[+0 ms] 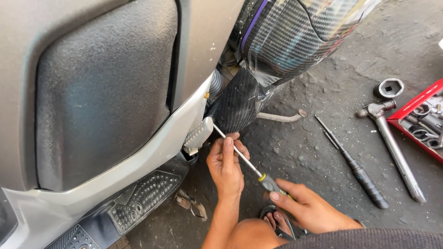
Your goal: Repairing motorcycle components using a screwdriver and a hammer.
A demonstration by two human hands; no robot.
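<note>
steel-shafted screwdriver [240, 155] runs slantwise up to the grey scooter panel [184, 124], tip beside the folded footpeg [199, 133]. right hand [308, 208] wraps closed around its yellow-and-dark handle — left hand [226, 166] pinches the shaft midway. on the gritty floor [304, 152] to the right lie a black-handled tool [355, 168], a hammer [392, 145], a socket [388, 87] — and a red tray [410, 108].

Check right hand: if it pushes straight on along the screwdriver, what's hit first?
The right hand points up-left along the screwdriver. First met: the left hand steadying the shaft, then the scooter's grey panel; depth unclear.
</note>
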